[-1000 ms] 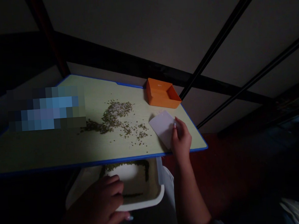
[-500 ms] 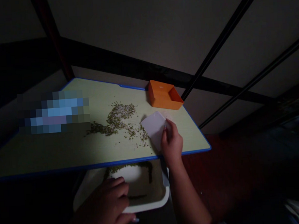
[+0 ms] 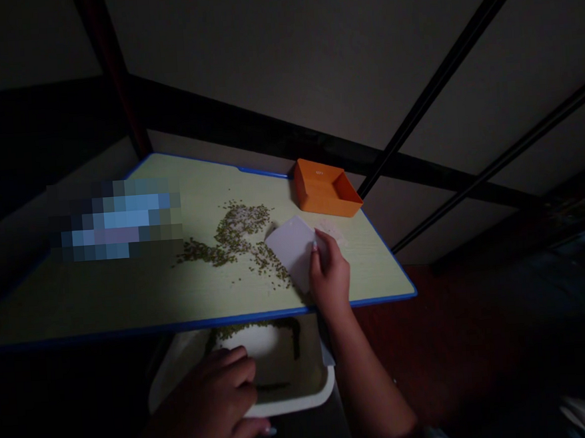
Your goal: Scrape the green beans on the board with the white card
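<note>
My right hand (image 3: 330, 273) is closed on a flat white card (image 3: 290, 247), tilted against the tabletop. Along the card's left edge lie small green grains that look like mung beans (image 3: 224, 240), spread loosely with some whitish bits among them. Below the table's front edge is a white basin (image 3: 315, 399) with more green grains along its inner far side. My left hand (image 3: 224, 390) grips the near left of the basin, fingers curled over the rim and thumb outside.
An orange open box (image 3: 328, 190) sits at the table's back right corner. The pale table (image 3: 132, 293) has a blue edge. A pixelated blue item (image 3: 122, 217) lies at the left. Whitish specks (image 3: 332, 231) lie right of the card. Panelled wall stands behind.
My right hand and the card have shifted slightly left against the grains. The left hand stays at the basin; the whole view has drifted a little.
</note>
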A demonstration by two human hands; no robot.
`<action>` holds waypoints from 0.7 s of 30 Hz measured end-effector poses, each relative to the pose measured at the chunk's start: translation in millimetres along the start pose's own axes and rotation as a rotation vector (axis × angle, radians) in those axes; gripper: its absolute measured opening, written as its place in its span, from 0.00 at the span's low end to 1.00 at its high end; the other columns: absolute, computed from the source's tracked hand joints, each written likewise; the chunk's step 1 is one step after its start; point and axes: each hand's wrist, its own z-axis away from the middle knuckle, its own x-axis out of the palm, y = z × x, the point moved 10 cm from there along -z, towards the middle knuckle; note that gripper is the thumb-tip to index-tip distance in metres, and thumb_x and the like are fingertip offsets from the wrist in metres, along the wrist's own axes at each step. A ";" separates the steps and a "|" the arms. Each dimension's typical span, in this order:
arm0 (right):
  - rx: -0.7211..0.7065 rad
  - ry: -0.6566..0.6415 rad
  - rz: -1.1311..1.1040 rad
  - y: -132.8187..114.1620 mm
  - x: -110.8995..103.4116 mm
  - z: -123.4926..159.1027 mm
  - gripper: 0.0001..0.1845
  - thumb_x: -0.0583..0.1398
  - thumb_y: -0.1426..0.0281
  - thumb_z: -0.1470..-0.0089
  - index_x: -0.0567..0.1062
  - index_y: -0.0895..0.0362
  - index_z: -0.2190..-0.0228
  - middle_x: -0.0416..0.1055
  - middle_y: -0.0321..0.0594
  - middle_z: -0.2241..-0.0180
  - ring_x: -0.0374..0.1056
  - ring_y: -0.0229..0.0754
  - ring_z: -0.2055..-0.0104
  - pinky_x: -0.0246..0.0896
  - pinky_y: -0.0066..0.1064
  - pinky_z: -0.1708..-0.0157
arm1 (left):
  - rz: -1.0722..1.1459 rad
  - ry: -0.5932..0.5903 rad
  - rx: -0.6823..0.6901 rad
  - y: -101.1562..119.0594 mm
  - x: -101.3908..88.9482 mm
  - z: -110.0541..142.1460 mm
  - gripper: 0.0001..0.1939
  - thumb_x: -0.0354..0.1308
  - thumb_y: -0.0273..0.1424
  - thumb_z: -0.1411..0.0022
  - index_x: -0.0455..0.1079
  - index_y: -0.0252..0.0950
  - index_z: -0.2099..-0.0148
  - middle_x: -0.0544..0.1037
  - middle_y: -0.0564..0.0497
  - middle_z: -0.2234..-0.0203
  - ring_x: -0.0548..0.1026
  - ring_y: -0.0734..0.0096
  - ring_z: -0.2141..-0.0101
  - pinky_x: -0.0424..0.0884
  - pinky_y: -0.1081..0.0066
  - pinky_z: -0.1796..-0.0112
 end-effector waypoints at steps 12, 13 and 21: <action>0.030 0.123 -0.120 9.5 -23.0 -4.6 0.18 0.52 0.63 0.41 0.71 0.57 0.53 0.75 0.48 0.57 0.72 0.46 0.56 0.66 0.36 0.58 | -0.030 0.029 0.044 1.9 -0.5 3.4 0.10 0.68 0.31 0.45 0.71 0.37 0.73 0.75 0.51 0.69 0.72 0.60 0.64 0.64 0.66 0.65; 0.041 0.142 -0.123 11.4 -29.6 -3.1 0.17 0.52 0.63 0.41 0.70 0.56 0.54 0.75 0.47 0.58 0.72 0.45 0.58 0.66 0.35 0.60 | -0.030 0.031 0.046 2.1 -0.7 2.7 0.10 0.68 0.31 0.45 0.71 0.37 0.73 0.75 0.51 0.69 0.72 0.60 0.64 0.64 0.66 0.65; 0.020 0.225 -0.076 24.9 -91.2 39.4 0.07 0.58 0.65 0.43 0.69 0.54 0.64 0.73 0.35 0.72 0.69 0.37 0.72 0.62 0.26 0.72 | -0.020 0.087 0.068 1.7 -1.5 2.4 0.11 0.71 0.31 0.48 0.70 0.38 0.74 0.74 0.53 0.70 0.71 0.62 0.65 0.62 0.68 0.66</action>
